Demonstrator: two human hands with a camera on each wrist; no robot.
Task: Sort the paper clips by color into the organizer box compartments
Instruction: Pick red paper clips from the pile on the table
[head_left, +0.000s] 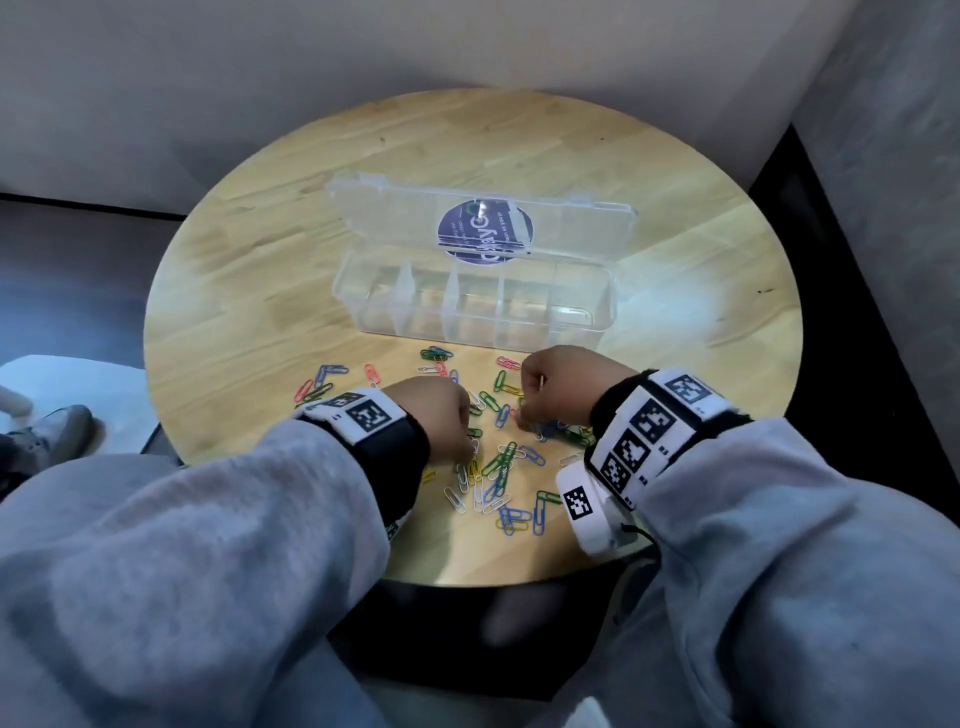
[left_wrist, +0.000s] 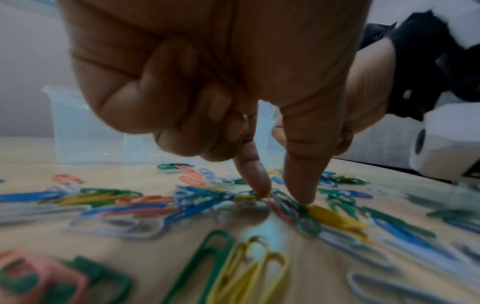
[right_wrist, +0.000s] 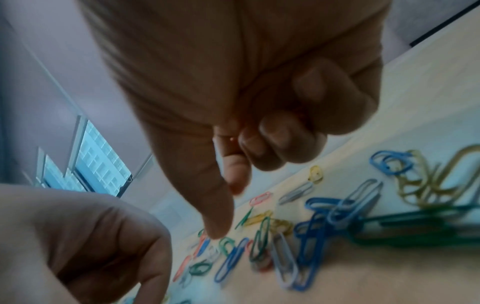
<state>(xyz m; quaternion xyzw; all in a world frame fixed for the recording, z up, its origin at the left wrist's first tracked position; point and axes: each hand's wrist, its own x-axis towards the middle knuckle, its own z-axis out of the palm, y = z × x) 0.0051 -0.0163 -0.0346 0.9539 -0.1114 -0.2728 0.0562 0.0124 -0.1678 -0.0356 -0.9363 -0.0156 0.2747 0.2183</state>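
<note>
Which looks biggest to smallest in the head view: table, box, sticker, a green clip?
1. table
2. box
3. sticker
4. green clip

The round worktop (head_left: 675, 218) is pale, smooth wood with visible grain, the organizer box (head_left: 602, 312) clear glossy plastic, the paper clips (head_left: 498, 462) colour-coated and smooth, the sleeves (head_left: 182, 545) grey fleecy cloth.

Dim overall, tabletop glare, blurred wrist views
</note>
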